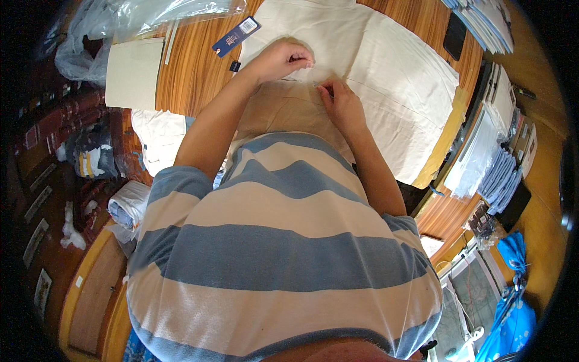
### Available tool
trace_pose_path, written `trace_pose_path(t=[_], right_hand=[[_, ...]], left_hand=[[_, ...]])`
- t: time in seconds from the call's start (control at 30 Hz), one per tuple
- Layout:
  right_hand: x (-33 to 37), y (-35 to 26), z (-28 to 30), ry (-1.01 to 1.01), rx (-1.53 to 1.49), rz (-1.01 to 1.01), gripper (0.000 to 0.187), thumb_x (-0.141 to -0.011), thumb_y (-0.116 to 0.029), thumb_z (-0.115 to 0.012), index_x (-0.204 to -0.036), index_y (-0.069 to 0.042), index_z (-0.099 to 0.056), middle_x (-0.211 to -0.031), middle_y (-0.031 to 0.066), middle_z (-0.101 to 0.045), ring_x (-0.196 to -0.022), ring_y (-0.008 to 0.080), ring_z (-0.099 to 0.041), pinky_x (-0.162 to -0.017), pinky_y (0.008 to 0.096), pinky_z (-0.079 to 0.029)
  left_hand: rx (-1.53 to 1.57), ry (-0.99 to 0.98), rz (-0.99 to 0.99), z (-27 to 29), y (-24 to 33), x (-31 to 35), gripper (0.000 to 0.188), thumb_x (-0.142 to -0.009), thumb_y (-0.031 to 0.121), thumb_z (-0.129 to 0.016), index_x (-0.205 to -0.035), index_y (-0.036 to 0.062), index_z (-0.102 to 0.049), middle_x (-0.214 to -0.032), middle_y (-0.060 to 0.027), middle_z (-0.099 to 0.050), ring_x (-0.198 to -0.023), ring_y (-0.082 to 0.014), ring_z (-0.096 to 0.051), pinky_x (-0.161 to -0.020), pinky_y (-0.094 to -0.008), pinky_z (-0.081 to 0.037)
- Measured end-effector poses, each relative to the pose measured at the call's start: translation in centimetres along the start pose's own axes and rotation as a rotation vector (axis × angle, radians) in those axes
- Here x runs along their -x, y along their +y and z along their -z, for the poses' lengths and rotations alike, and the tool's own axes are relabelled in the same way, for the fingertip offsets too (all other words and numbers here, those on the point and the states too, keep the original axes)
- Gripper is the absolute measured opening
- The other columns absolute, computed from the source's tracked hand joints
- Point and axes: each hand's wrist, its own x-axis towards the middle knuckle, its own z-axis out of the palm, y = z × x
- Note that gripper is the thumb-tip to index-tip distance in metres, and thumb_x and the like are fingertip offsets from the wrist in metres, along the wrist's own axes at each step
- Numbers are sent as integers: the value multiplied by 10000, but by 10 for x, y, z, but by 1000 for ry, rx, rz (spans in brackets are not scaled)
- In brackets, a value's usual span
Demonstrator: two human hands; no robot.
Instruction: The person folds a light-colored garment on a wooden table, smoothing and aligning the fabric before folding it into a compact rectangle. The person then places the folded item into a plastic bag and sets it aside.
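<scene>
A cream cloth garment [398,90] lies spread over the wooden table in front of me, its near part hanging over the edge against my striped shirt. Over its upper left part is my left hand [282,60], closed with thumb and fingertips pinched together; what they hold is too small to make out. Just to the right and nearer to me, my right hand [344,104] is also closed in a pinch at the cloth, with a tiny dark speck by its fingertips. A dark blue hang tag [236,35] and a small dark square tag [234,66] lie left of my left hand.
Clear plastic bags [90,45] and a beige board [134,75] are at the table's left. A black phone [455,36] lies far right beside stacked folded clothes [482,24]. More packed garments [497,178] line the right side. A wooden drawer unit [93,295] stands lower left.
</scene>
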Motion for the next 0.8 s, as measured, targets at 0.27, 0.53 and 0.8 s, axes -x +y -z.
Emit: trace_pose_path(t=[0.27, 0.53, 0.8], right_hand=[[-10, 51, 77, 402, 33, -88, 261, -1012, -265, -666, -1100, -20, -659, -990, 204, -706, -886, 373, -704, -793, 460, -559], [-142, 298, 241, 718, 754, 16, 383, -978, -426, -682, -922, -47, -681, -908, 229, -706, -835, 436, -678, -706, 537, -544], [-179, 237, 216, 933, 875, 110, 407, -901, -434, -757, -1084, -73, -717, -1002, 220, -715, -957, 451, -661, -833, 551, -526]], left_hand=[[108, 401, 211, 55, 57, 115, 170, -1033, 169, -670, -1114, 30, -723, -1000, -47, -709, -912, -142, -659, -840, -286, -531], [-270, -191, 1120, 108, 101, 286, 417, -965, 369, -699, -1125, -14, -741, -1129, -221, -748, -1079, -314, -720, -911, -426, -549], [-518, 465, 427, 19, 87, 181, 255, -922, 166, -741, -1152, 58, -709, -1074, -149, -705, -1000, -365, -677, -844, -437, -547]])
